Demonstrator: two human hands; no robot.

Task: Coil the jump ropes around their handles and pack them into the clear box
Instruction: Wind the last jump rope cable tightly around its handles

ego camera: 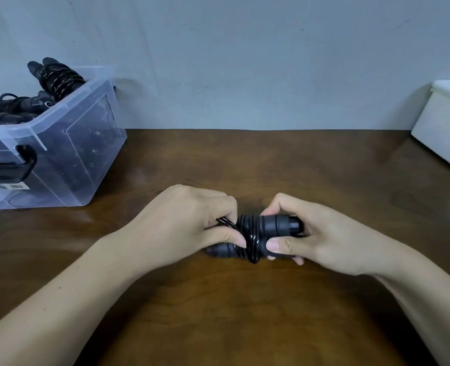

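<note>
Your right hand [324, 233] gripped black handles [279, 223]. Your left hand [187, 223], just beside, pinched rope [248, 231] wound round them. Clear box [86, 154] stood on bench [245, 159], well left of left hand.

Black rope [250, 233], dark grey handles [279, 223]. Brown wood-grain table [245, 159]. Clear box [68, 143] at 10 o'clock, black latch [20, 165]. White box [445, 128] at 2 o'clock.

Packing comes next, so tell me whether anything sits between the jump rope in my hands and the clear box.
Nothing visible does: only wooden table lies between the jump rope and the clear box. Other coiled ropes already poke above its rim.
</note>
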